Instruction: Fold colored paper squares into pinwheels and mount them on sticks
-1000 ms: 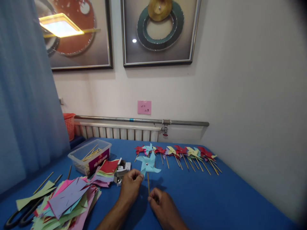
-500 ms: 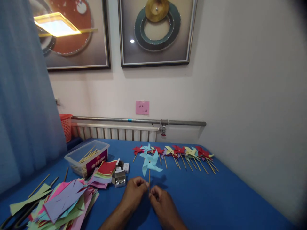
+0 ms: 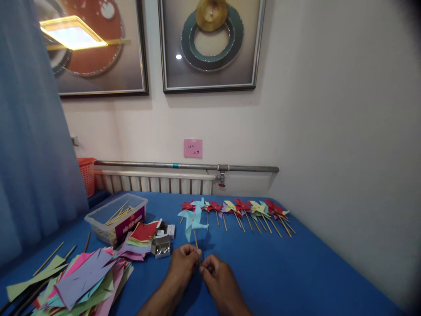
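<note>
Both hands pinch the thin wooden stick of a light blue paper pinwheel [image 3: 192,218] just above the blue table [image 3: 296,272]. My left hand [image 3: 182,264] grips the stick higher up. My right hand [image 3: 215,276] holds its lower end, fingers curled. The pinwheel head leans away towards a row of finished pinwheels [image 3: 240,208] in red, yellow and blue, lying side by side further back.
At left lie a heap of cut coloured paper [image 3: 82,278], a stack of paper squares [image 3: 143,235], a small box of pins [image 3: 161,245] and a clear tub of sticks [image 3: 115,217]. Scissors and loose sticks sit at the far left. A radiator runs along the wall.
My left hand went from the pinwheel's paper head down to the stick beside my right hand. The pinwheel shifted a little left and further away, towards the row.
</note>
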### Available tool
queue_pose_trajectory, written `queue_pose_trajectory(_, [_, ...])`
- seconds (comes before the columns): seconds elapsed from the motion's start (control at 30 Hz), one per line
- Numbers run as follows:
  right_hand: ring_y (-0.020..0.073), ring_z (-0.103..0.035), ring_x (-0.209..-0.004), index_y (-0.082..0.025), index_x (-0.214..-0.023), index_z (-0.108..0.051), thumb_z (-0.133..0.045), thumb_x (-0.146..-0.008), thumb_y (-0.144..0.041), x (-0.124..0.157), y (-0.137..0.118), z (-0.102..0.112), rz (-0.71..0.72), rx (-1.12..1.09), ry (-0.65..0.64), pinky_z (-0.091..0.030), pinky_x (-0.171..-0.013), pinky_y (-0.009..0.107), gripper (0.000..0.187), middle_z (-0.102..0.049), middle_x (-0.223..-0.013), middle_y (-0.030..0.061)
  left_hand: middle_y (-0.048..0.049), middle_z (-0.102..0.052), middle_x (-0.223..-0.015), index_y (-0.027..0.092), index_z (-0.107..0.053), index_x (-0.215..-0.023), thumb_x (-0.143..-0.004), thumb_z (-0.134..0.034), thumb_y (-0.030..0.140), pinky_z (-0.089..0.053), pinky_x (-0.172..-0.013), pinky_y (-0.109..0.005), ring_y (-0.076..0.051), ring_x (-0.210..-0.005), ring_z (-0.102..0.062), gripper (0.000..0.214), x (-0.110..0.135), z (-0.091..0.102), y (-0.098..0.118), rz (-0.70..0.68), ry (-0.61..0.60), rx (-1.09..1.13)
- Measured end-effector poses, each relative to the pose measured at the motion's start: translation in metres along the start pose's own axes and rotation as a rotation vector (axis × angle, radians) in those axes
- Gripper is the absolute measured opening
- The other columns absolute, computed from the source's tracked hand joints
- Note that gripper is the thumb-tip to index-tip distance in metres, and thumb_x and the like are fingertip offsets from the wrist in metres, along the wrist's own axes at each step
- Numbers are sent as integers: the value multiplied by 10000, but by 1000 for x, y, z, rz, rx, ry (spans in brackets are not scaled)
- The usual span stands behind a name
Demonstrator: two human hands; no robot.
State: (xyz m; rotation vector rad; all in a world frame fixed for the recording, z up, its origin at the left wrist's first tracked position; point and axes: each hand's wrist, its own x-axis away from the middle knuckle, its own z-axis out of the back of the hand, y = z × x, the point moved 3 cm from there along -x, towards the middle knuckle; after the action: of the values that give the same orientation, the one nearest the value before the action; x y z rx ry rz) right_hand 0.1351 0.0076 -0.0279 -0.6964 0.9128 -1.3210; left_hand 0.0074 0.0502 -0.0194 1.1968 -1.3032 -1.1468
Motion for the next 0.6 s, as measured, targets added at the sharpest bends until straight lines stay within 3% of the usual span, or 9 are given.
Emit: queue_pose_trajectory(0.6, [127, -478, -593, -201, -733, -577, -525, -819, -233, 4, -12, 4, -29, -99, 27, -342, -572, 232, 105, -527, -622, -48, 38, -480, -446, 191, -536, -526, -519, -748, 601, -255, -438, -238, -70, -387, -357, 462, 4, -2, 3, -15, 13, 22])
